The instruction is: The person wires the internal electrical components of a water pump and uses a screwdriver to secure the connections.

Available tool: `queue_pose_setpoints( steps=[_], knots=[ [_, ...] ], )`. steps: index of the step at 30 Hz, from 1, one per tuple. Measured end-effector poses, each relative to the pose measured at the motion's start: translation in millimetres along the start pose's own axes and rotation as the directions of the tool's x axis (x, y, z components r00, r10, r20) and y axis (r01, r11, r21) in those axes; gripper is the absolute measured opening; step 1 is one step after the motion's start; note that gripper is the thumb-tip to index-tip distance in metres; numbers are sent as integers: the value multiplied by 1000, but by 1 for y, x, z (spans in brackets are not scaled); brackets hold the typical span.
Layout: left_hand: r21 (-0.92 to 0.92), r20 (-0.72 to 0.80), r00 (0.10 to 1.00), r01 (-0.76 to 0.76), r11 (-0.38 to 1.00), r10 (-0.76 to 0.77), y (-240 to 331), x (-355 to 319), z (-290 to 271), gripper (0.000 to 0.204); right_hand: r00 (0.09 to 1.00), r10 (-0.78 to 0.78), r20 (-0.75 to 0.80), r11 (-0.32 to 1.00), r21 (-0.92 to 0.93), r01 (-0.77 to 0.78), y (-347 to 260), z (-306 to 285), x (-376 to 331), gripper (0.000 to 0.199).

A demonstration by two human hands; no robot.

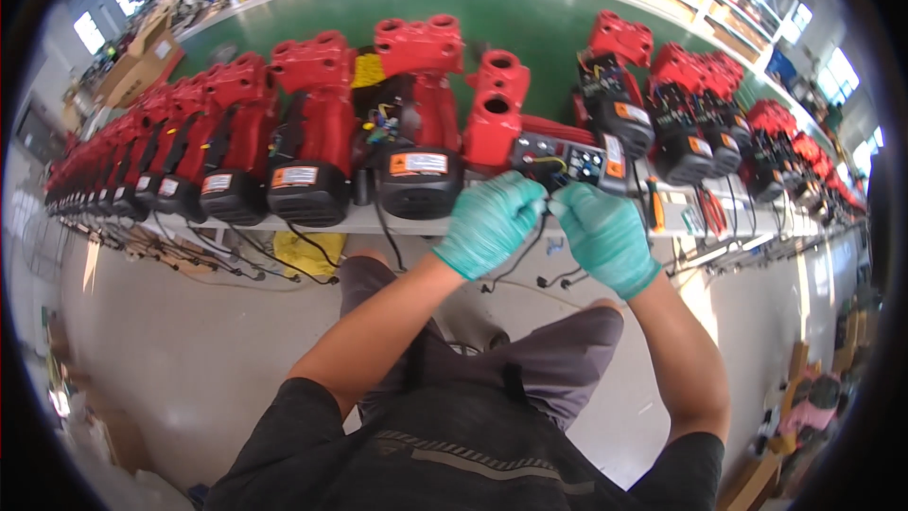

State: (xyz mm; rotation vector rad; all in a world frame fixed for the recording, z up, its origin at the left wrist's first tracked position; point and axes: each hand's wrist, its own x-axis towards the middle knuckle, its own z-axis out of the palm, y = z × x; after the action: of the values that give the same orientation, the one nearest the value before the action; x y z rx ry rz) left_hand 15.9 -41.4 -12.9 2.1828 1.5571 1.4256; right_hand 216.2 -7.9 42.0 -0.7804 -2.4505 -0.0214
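Note:
A red pump [497, 104] lies on its side on the bench ahead of me, its black wiring box [541, 149] uncovered so that a yellow wire and small electrical parts show. My left hand [494, 224], in a green glove, is closed in a pinch at the near edge of this box. A black cable [523, 260] hangs from its fingertips toward the floor. My right hand [605, 238], gloved alike, pinches close beside the left, fingertips almost meeting. Whatever sits between the right fingers is too small and hidden to name.
Red pumps with black motor ends [307, 194] line the bench on the left; more with exposed wiring [681, 156] stand right. An orange-handled tool [654, 205] and red-handled pliers [711, 211] are at the right front edge. Cables dangle below. A yellow bag [309, 251] lies under the bench.

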Motion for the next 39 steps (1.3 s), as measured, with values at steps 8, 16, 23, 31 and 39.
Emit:
queue_pose_setpoints(
  steps=[8, 16, 23, 31, 39],
  knots=[
    [118, -61, 994, -88, 989, 96, -9, -10, 2, 12, 462, 577, 673, 49, 536, -843, -25, -19, 23, 18],
    [136, -126, 984, -106, 985, 124, -12, -15, 9, 18, 925, 308, 223, 885, 289, -365, 14, -42, 187, 19],
    [-34, -67, 993, -99, 995, 96, -3, -31, 30, 39, 842, -105, 530, 912, 389, -131, 104, 96, 320, 31],
    [-124, -36, 997, -68, 990, 64, -5, -33, 18, 34, 272, 219, 937, 371, 177, -911, 23, 171, 394, 31],
    [-247, 169, 983, -31, 968, 75, -7, -33, 18, 43, 540, -160, 827, 659, 497, -565, 61, 203, 384, 11]
  ],
)
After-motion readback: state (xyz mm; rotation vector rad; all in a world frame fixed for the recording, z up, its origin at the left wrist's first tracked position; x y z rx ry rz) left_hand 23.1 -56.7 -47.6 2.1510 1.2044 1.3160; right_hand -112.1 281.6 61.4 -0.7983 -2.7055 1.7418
